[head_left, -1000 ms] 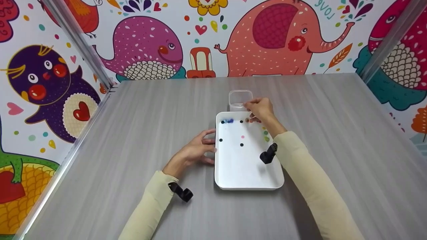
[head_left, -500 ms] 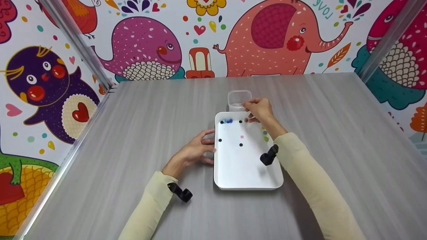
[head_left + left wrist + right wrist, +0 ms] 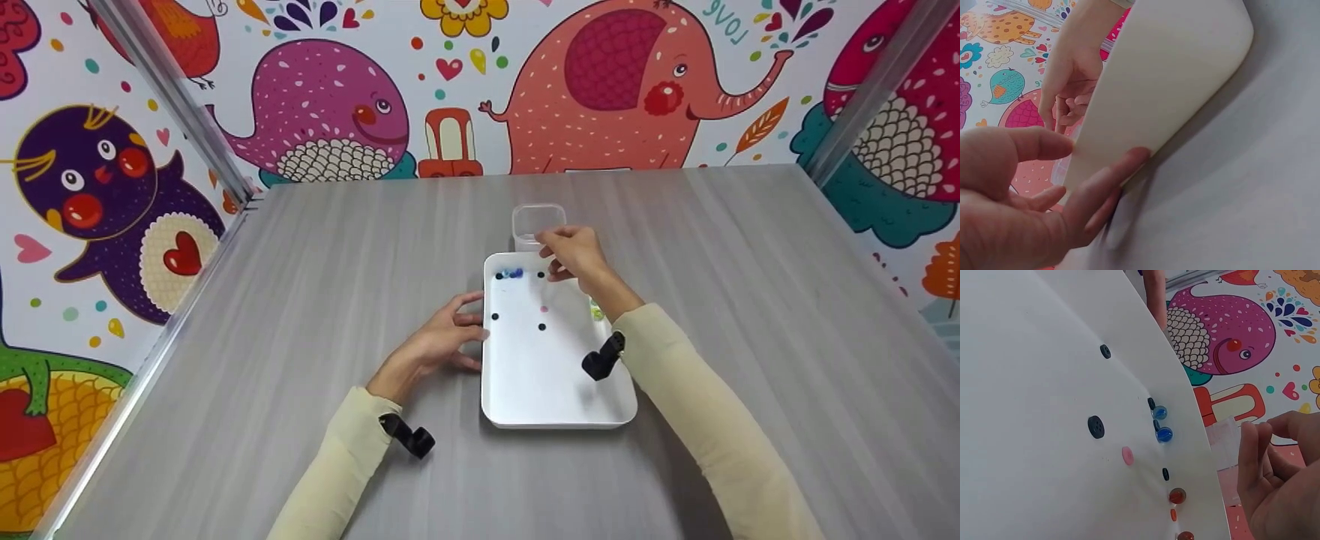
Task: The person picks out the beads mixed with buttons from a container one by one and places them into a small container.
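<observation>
My left hand (image 3: 439, 337) rests straightened fingers against the left side of the white tray (image 3: 559, 390). Above the tray's far end is my right hand (image 3: 576, 255), by the near rim of a clear plastic box (image 3: 526, 244). In the right wrist view its thumb and fingertips come together; whether something small is between them is hidden. Inside the tray lie several dark buttons (image 3: 1096, 427), a pink button (image 3: 1127, 455), an orange-red button (image 3: 1173, 515), blue marbles (image 3: 1164, 434) and a reddish marble (image 3: 1177, 495).
Green and yellow marbles (image 3: 597, 310) lie along the tray's right wall, partly behind my right forearm. A grey wood-grain table (image 3: 360, 247) carries everything. Printed cartoon panels (image 3: 337, 105) with metal corner posts (image 3: 180, 105) stand behind and to the left.
My right hand has shifted slightly left and a little nearer, its fingertips now over the box's near rim. The left hand and tray stay in place.
</observation>
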Tool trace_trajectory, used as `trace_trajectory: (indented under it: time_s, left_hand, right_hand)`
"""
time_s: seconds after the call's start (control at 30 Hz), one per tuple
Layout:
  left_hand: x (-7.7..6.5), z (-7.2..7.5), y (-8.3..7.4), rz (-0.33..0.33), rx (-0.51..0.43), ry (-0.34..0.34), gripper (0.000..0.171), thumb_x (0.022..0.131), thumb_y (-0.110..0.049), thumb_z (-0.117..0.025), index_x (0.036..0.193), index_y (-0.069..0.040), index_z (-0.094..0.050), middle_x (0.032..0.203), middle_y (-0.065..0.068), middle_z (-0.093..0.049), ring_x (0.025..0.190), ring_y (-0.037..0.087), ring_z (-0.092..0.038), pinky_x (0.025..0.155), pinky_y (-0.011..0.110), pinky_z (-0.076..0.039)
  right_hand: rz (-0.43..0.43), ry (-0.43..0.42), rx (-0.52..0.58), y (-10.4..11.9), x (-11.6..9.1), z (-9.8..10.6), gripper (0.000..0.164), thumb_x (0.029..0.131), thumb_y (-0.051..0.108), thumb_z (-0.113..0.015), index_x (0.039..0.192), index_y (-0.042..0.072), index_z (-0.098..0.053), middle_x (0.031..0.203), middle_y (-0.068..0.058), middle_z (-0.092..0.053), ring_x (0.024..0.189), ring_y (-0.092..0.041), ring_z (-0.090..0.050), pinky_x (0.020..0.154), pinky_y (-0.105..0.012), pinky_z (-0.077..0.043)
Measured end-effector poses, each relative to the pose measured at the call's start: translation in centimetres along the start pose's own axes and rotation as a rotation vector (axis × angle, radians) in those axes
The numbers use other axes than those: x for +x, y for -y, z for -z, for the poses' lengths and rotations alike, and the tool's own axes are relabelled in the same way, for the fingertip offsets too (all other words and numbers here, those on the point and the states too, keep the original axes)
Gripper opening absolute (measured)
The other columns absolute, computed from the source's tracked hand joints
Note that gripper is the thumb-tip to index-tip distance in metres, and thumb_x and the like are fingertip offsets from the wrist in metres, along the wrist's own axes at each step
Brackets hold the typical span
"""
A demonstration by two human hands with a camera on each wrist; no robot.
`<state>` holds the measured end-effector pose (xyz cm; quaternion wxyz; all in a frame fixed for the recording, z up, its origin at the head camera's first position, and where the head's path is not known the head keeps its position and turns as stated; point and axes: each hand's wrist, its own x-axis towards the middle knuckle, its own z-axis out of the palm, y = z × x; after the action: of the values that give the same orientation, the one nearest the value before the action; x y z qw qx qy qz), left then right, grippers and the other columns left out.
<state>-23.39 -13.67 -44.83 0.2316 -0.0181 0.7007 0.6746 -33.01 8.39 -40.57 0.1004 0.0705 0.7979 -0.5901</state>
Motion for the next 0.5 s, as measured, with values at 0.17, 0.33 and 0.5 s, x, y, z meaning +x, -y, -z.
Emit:
trace_trajectory:
  time_s: [0.17,0.33,0.5]
  left_hand:
    - [0.0,0.0,0.0,0.004,0.011,-0.007,0.074,0.092,0.005,-0.060,0.156,-0.017,-0.029,0.141,0.023,-0.050,0.115,0.029,-0.062,0.067,0.043,-0.065]
    - [0.1,0.1,0.0,0.006,0.030,-0.012,0.074,0.092,0.005,-0.060,0.156,-0.018,-0.029,0.142,0.023,-0.050,0.114,0.029,-0.062,0.067,0.042,-0.065]
    - [0.0,0.1,0.0,0.006,0.028,-0.004,0.075,0.092,0.006,-0.060,0.156,-0.018,-0.029,0.142,0.023,-0.051,0.114,0.029,-0.063,0.068,0.042,-0.065]
  right_hand:
    - [-0.004,0.007,-0.015,-0.3,0.0,-0.3,0.035,0.098,0.031,-0.063,0.119,0.003,-0.067,0.094,-0.007,-0.065,0.056,-0.009,-0.054,0.055,-0.021,-0.060]
    - [-0.024,0.053,-0.004,-0.4,-0.1,-0.7,0.032,0.096,0.029,-0.066,0.117,0.005,-0.067,0.105,-0.011,-0.069,0.057,-0.009,-0.055,0.055,-0.022,-0.060]
    - [-0.022,0.087,0.008,-0.8,-0.1,-1.1,0.030,0.095,0.026,-0.066,0.116,0.004,-0.068,0.112,-0.014,-0.071,0.056,-0.009,-0.056,0.054,-0.022,-0.060]
